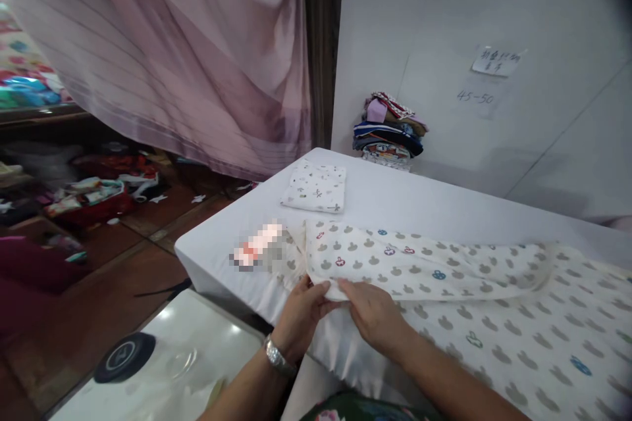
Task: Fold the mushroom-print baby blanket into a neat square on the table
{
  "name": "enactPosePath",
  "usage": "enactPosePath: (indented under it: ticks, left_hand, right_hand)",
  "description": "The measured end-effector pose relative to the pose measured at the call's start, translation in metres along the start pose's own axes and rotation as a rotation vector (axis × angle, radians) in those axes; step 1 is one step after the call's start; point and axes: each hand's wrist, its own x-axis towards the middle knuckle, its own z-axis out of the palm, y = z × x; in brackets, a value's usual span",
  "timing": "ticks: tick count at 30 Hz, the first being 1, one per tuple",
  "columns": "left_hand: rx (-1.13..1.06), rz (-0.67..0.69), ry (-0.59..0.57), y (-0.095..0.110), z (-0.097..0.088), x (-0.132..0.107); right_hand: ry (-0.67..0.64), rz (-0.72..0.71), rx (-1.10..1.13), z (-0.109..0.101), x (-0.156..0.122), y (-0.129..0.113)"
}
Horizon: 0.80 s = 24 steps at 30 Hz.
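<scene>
From the head view, a white cloth printed with grey rabbit-like shapes (474,289) lies on a white-covered table (424,200), spreading from the middle to the right edge of the view. Part of it is folded over on itself, and a few of the shapes are outlined in red, blue or green.

The left hand (303,306), with a silvery watch (279,356) at its wrist, has its thumb and fingers closed on the cloth's near edge, close to its left corner. The right hand (376,317) is just beside it, its fingertips narrowed on the same edge — the two thumbs almost meet.

Beyond the cloth, near the table's far left corner, lies a smaller folded cloth (316,187) with a sparse print. A stack of folded fabrics (389,131) stands past the table's far edge, against a pale wall (419,33) that bears a handwritten note (496,61).

A pink curtain (212,46) hangs at upper left. At lower left, a dark round object (124,358) rests on a glossy white surface (165,365).
</scene>
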Motion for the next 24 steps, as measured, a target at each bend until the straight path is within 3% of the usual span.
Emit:
enactPosePath:
  ticks: [7, 11, 14, 16, 18, 22, 24]
  left_hand:
    - [-0.056, 0.000, -0.041, 0.011, 0.016, 0.005]
    - [-0.102, -0.026, -0.046, 0.016, 0.020, 0.007]
    - [-0.058, -0.049, -0.099, 0.024, 0.018, 0.006]
    - [0.094, -0.055, -0.124, 0.031, 0.010, 0.008]
    - [0.370, 0.035, -0.056, 0.039, -0.004, 0.017]
    - [1.054, 0.479, 0.211, 0.059, -0.042, 0.048]
    - [1.305, 0.611, 0.275, 0.069, -0.059, 0.066]
  right_hand:
    - [0.064, 0.098, -0.099, -0.003, 0.020, 0.003]
    - [0.010, 0.144, -0.123, -0.006, 0.029, 0.012]
    - [-0.041, 0.165, -0.025, -0.021, 0.038, 0.024]
    - [-0.067, 0.225, 0.045, -0.038, 0.049, 0.036]
    - [-0.085, 0.306, 0.088, -0.058, 0.064, 0.050]
    - [-0.081, 0.362, 0.161, -0.090, 0.105, 0.085]
    - [-0.102, 0.358, 0.180, -0.101, 0.128, 0.103]
